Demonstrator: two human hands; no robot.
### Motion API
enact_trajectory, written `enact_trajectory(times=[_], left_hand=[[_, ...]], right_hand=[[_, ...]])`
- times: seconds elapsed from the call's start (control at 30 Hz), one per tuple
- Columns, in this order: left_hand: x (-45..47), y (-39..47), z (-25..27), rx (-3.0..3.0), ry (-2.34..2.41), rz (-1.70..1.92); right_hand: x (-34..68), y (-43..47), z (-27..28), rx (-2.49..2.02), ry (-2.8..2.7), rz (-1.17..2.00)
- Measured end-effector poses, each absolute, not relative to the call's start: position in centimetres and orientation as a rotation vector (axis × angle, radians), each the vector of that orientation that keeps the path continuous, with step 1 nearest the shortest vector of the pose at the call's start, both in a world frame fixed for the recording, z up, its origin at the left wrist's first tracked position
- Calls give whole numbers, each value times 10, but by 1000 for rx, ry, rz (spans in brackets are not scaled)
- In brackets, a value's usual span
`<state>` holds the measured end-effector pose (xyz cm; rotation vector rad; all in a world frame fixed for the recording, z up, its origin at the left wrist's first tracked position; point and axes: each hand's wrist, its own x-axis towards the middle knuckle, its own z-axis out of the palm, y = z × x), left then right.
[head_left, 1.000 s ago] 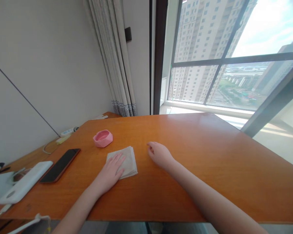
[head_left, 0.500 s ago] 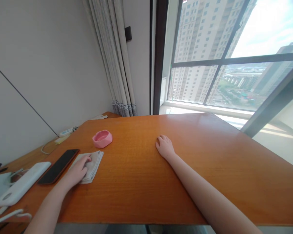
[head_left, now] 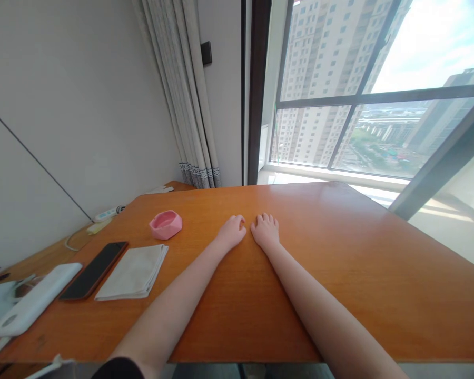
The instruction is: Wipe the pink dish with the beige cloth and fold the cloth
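Note:
My left hand point(head_left: 232, 232) is over the middle of the wooden table, fingers loosely curled with a small gap between thumb and forefinger. Nothing shows in it. Just to its right, my right hand point(head_left: 266, 230) lies palm down on the tabletop, fingers slightly spread and holding nothing. The two hands are close together but apart. To the left of my left forearm lies a folded light grey cloth point(head_left: 132, 272), flat on the table. Behind the cloth stands a pink faceted bowl, like an ashtray point(head_left: 166, 226).
A dark phone point(head_left: 95, 271) lies left of the cloth, and a white oblong device point(head_left: 35, 300) with a cable sits further left. A power strip point(head_left: 106, 213) is by the wall. The wooden table point(head_left: 359, 263) reaches towards a large window point(head_left: 319, 131); a curtain point(head_left: 185, 95) hangs behind.
My left hand has left the folded cloth and moved right, to beside my right hand. The cloth stays on the table, now fully in sight. My right hand has barely moved.

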<state>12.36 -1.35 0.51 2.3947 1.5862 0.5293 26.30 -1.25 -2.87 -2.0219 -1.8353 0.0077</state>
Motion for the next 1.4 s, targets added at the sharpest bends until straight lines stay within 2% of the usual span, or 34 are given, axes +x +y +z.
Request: enact_trajectory(times=[0.17, 0.43, 1.4], left_hand=[[162, -4, -19, 2456, 1679, 465], [145, 2, -28, 2530, 1483, 571], [147, 0, -29, 2560, 1488, 565]], right_hand=[[269, -10, -29, -1950, -1890, 99], [269, -7, -26, -1715, -2082, 354], [270, -5, -32, -1662, -2078, 351]])
